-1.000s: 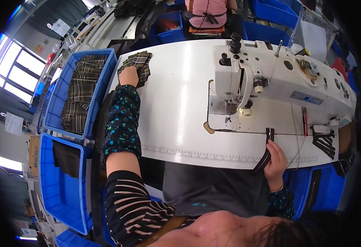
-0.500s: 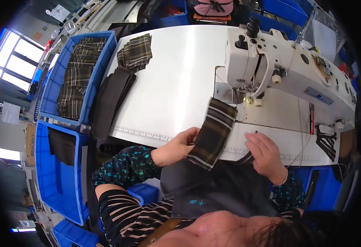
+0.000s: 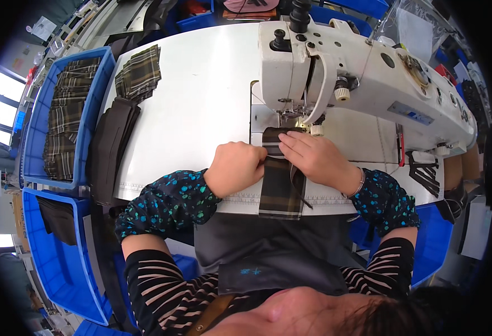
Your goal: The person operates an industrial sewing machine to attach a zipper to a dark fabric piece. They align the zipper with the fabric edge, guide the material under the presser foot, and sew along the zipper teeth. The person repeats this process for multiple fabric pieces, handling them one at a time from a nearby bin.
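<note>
A plaid fabric strip (image 3: 279,196) lies under the sewing machine's needle area (image 3: 293,120), reaching to the table's front edge. My left hand (image 3: 233,169) is curled at the strip's left edge, gripping it with its fingertips partly hidden. My right hand (image 3: 319,159) rests over the strip's upper part, fingers together, holding a narrow dark zipper strip (image 3: 299,190) against the fabric; its thumb is hidden. The white machine head (image 3: 358,73) stands just beyond both hands.
Plaid piles (image 3: 137,70) and dark pieces (image 3: 111,145) lie at the table's left, beside blue bins, one of plaid (image 3: 61,117), another of dark fabric (image 3: 55,215). Red-handled snips (image 3: 400,148) and dark strips (image 3: 422,173) lie right. A person in pink (image 3: 249,4) is beyond.
My left hand came from the left pile with a plaid strip, carrying it to the needle area. My right hand moved up and left, bringing the zipper strip onto it. The view has shifted.
</note>
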